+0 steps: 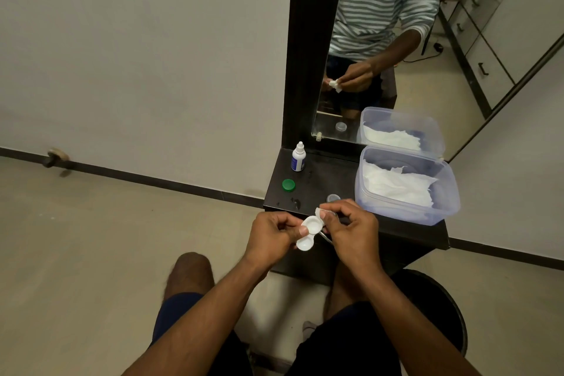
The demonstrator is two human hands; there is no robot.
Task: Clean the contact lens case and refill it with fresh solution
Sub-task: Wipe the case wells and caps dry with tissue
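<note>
Left hand [274, 233] pinches one white contact lens case [309, 232], two open wells, held above the lap. Right hand [351, 229] pinches one small tissue scrap [319, 211] at the case's far well. Beyond the grip on the dark shelf [320, 180]: one solution bottle [298, 157], one green cap [288, 185], one clear cap [333, 198], one plastic tub [409, 189] of tissues.

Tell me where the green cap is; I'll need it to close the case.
In the head view the green cap lies on the dark shelf's left part, just in front of the solution bottle.
</note>
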